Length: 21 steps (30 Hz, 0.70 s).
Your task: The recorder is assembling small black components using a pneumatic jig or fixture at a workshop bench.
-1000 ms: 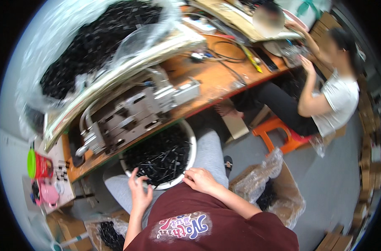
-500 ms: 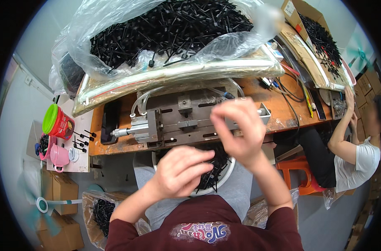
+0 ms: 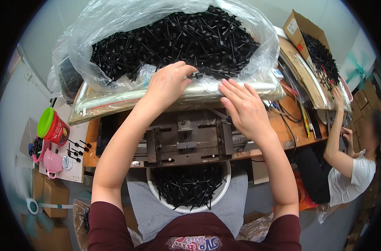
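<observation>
My left hand (image 3: 167, 85) is at the front edge of a heap of black stemmed plastic parts (image 3: 169, 46), its fingers closed on one black part (image 3: 195, 76). The heap lies in a clear plastic bag (image 3: 83, 46) set on a padded, plastic-wrapped tray edge (image 3: 127, 100). My right hand (image 3: 247, 106) is open, its fingers stretched out over the front rim of the bag. Below my forearms a metal fixture (image 3: 184, 134) stands on the bench. A white basket (image 3: 227, 184) of similar black parts rests in my lap.
On the left are a red tub with a green rim (image 3: 54, 127), a pink cup (image 3: 53, 162) and several black parts standing upright. At right, a co-worker (image 3: 351, 167) reaches to another box of black parts (image 3: 320, 52). Cables (image 3: 288, 111) lie on the bench.
Both hands have moved away from above the lap and fixture, forward to the bag. The left now grips a part in the heap; the right has opened flat. The co-worker's arm has moved toward their box.
</observation>
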Motion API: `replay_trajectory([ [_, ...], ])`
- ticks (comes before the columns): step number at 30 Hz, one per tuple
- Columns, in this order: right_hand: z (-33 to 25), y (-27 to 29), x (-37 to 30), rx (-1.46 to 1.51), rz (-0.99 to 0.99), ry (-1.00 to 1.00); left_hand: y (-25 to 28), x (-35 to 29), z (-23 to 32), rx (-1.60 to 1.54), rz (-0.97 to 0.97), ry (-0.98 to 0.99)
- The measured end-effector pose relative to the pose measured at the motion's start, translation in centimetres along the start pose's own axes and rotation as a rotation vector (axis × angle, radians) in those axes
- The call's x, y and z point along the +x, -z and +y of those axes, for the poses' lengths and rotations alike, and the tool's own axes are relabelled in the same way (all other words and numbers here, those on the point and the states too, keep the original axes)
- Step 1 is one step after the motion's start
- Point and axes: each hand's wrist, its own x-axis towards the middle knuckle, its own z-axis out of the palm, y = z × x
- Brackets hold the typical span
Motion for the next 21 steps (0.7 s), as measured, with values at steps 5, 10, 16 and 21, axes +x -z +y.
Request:
replay_trajectory([
  [5,3.1,1.1,0.7,0.019,-0.137,-0.163,-0.1,0.4,-0.9,-0.004,-0.035,0.039],
  [10,5.6,1.2,1.8,0.124,-0.204,-0.178,1.0,0.5,-0.2,0.054,0.044,-0.042],
  [16,6.1,-0.2,1.4,0.136,-0.044,-0.213,3.5,-1.1,2.7,-0.253,0.27,-0.043],
  [21,2.8,1.0,3.6,0.176,0.179,-0.092,4.1,-5.5,7.4,-0.213,0.187,-0.126],
])
